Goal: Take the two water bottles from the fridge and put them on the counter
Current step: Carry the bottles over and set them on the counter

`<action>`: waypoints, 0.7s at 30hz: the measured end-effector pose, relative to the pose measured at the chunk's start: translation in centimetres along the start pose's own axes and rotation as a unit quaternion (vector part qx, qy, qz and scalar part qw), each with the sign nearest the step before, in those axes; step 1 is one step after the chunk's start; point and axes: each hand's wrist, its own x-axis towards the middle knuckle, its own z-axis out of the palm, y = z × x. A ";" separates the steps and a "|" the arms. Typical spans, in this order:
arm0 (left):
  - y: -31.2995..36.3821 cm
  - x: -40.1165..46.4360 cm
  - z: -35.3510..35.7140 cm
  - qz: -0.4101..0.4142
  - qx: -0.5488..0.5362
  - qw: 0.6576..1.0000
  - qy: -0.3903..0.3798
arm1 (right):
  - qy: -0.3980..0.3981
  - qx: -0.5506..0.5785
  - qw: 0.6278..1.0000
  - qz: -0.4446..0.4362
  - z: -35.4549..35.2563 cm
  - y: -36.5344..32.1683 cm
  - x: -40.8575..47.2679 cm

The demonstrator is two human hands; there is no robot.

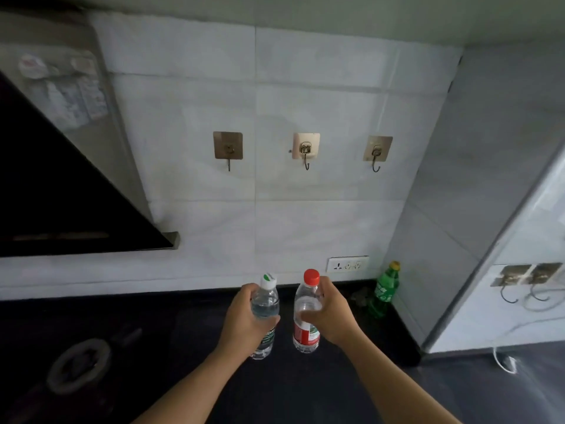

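Note:
Two clear water bottles stand upright side by side over the black counter (198, 316). The white-capped bottle (266, 301) with a dark green label is gripped around its middle by my left hand (244, 319). The red-capped bottle (305, 304) with a red label is held by my right hand (330, 313), fingers wrapped around its upper body. Whether the bottle bases touch the counter I cannot tell. The fridge (519, 240) stands at the right, its white side showing.
A green soda bottle (383, 290) stands in the counter's back right corner. A gas burner (79, 365) sits at front left under the black range hood (61, 194). Wall hooks (305, 151) and a socket (347, 264) are on the tiled wall.

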 end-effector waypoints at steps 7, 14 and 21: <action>-4.4 -0.1 1.8 -0.049 0.041 0.998 0.029 | -0.025 -0.031 0.998 0.040 3.2 4.1 2.3; -6.8 -0.7 2.7 -0.078 0.059 0.993 0.063 | -0.009 -0.023 0.997 0.077 5.4 7.7 2.9; -8.8 -1.3 3.5 -0.090 0.089 0.990 0.058 | -0.016 -0.026 0.996 0.088 6.8 9.7 2.8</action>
